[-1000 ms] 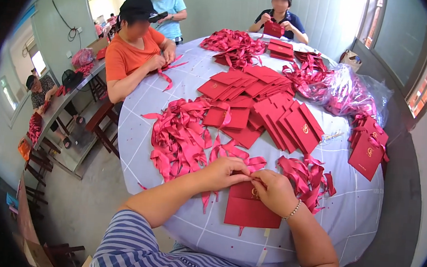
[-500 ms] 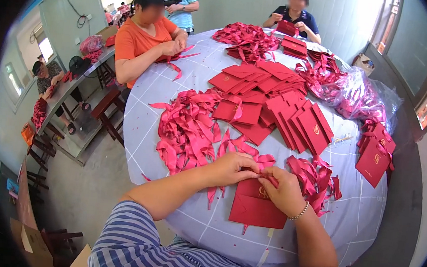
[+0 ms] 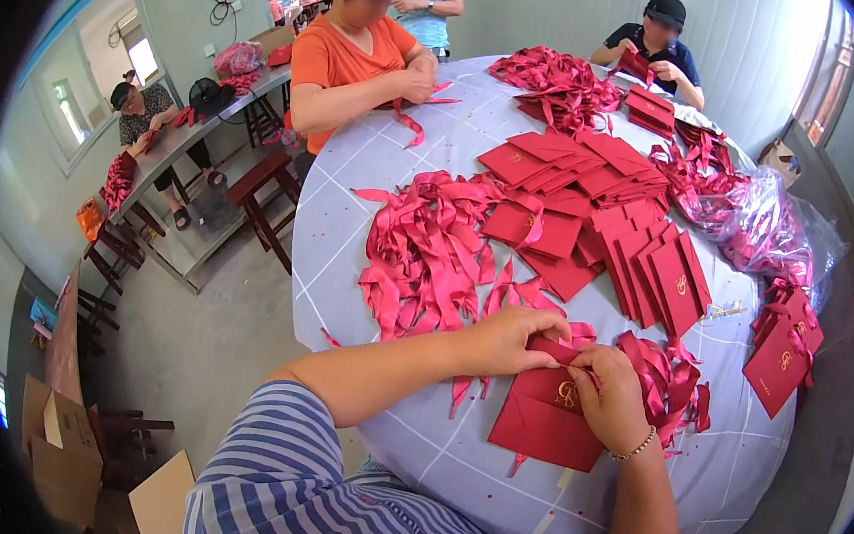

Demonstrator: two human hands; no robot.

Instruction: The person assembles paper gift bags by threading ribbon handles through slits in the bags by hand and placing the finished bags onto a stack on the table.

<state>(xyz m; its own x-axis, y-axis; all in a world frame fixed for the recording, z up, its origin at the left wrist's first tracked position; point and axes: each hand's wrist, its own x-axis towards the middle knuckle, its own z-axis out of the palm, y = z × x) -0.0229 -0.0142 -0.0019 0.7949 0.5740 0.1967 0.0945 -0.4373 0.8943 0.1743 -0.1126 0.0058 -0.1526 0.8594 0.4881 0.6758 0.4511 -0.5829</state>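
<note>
A flat red paper gift bag (image 3: 539, 432) with a gold emblem lies at the near edge of the round table. My left hand (image 3: 517, 339) has thumb and fingers closed round the bag's top edge. At the right of that edge, my right hand (image 3: 613, 394), a beaded bracelet on its wrist, pinches with thumb and forefinger. Whether a ribbon end is in the right fingertips is too small to tell. Pink ribbon (image 3: 580, 333) shows just behind the hands. Loose ribbons lie in a large pile (image 3: 423, 257) left of the hands and a smaller pile (image 3: 655, 370) beside the right hand.
Red bags lie in overlapping stacks (image 3: 653, 265) beyond my hands. A clear plastic sack (image 3: 766, 228) of ribboned bags rests at the right. Finished-looking bags (image 3: 781, 360) overhang the right edge. Co-workers sit at the far right (image 3: 654, 59) and left (image 3: 362, 71). Stools (image 3: 264, 199) stand left.
The view has swung left, so the scene sits farther right. My fingertips, close together before, are now farther apart along the bag's top edge.
</note>
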